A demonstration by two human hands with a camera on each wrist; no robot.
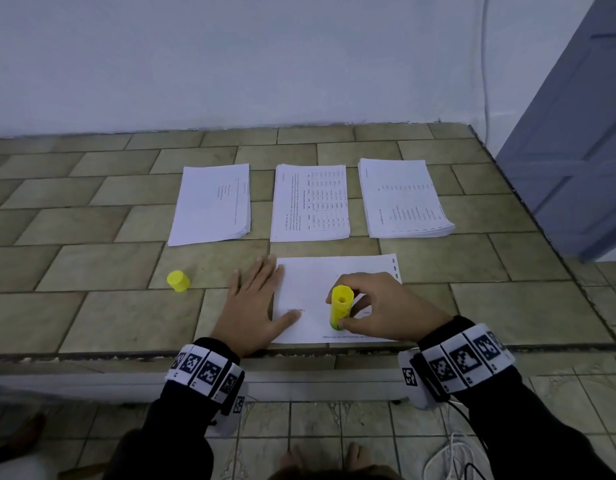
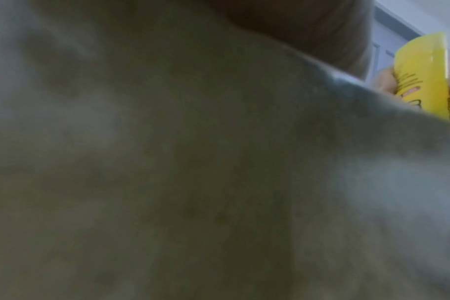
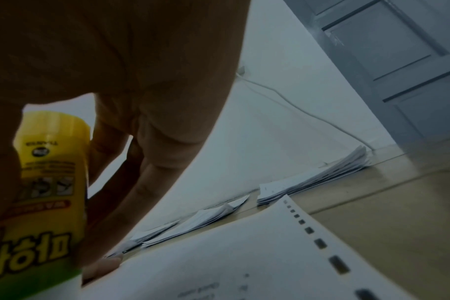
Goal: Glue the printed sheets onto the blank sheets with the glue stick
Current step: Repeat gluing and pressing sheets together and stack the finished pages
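A single white sheet (image 1: 313,282) with faint print lies at the near edge of the tiled ledge. My right hand (image 1: 375,306) grips a yellow glue stick (image 1: 341,306) upside down, its tip pressed on the sheet; the same glue stick (image 3: 46,203) fills the left of the right wrist view and shows as a yellow tube (image 2: 424,81) in the left wrist view. My left hand (image 1: 254,303) lies flat with straight fingers, its thumb on the sheet's left edge. The yellow cap (image 1: 178,280) stands on the tiles to the left.
Three paper stacks lie in a row further back: left stack (image 1: 213,202), middle stack (image 1: 310,202) with a printed table, right stack (image 1: 403,199). A white wall rises behind them. A grey-blue door (image 1: 576,133) is at right. The ledge edge (image 1: 299,351) runs under my wrists.
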